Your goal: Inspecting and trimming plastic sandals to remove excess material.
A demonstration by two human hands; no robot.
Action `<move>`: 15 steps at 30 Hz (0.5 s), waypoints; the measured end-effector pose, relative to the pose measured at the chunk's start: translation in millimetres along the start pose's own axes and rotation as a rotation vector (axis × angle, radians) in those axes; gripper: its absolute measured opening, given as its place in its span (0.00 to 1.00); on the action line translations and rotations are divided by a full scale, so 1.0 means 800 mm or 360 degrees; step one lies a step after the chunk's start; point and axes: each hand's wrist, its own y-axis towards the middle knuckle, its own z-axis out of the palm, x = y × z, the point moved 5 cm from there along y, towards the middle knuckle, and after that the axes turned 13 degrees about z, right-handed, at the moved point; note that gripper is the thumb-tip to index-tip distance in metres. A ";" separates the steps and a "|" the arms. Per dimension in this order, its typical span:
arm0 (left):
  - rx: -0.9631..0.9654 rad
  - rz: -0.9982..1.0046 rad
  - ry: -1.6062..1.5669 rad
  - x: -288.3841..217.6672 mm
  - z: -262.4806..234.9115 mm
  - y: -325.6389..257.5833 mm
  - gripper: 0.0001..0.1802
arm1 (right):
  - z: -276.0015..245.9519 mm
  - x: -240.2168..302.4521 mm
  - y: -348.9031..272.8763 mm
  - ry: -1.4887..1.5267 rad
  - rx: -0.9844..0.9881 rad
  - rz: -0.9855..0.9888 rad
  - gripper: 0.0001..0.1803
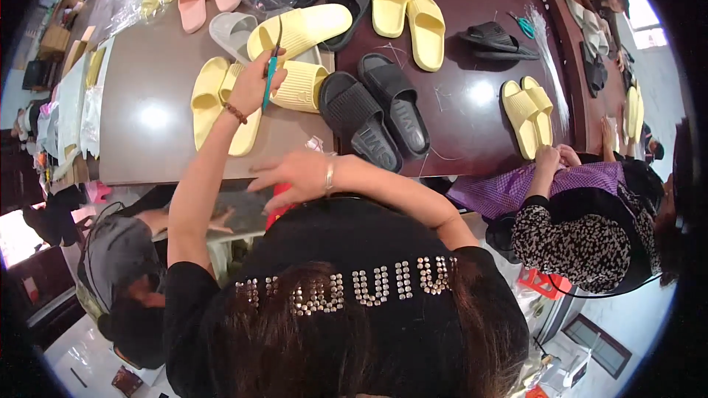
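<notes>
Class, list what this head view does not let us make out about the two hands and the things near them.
- Left hand: its grip on the teal scissors is hidden by its own back.
- Right hand: the red thing below is mostly covered.
- Scissor tips: too thin against the yellow slipper.
- Far slippers: cut off at the top edge.

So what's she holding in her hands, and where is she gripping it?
The left hand holds teal-handled scissors by the handle end, blades pointing up. The right hand holds nothing, fingers spread above the table edge.

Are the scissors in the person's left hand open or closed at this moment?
Closed, it seems: the scissors show as one thin line rising above the left hand, with no gap visible between blades.
</notes>
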 end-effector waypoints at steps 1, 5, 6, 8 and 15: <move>0.0125 -0.0020 0.0239 0.002 0.001 0.004 0.22 | -0.015 -0.021 -0.006 0.0159 0.0030 0.0315 0.13; 0.0241 0.0130 0.0158 0.020 0.048 0.013 0.24 | -0.133 -0.126 -0.083 0.0051 -0.0750 0.1155 0.10; 0.0270 0.0170 0.0143 0.017 0.070 0.023 0.24 | -0.157 -0.156 -0.125 0.0011 -0.1071 0.1348 0.10; 0.0443 -0.0035 0.0063 0.016 0.122 0.036 0.26 | -0.187 -0.217 -0.215 -0.0242 -0.1389 0.1748 0.13; 0.0694 0.0026 0.0716 0.016 0.175 0.029 0.28 | -0.108 -0.278 -0.288 -0.0321 -0.1267 0.2265 0.29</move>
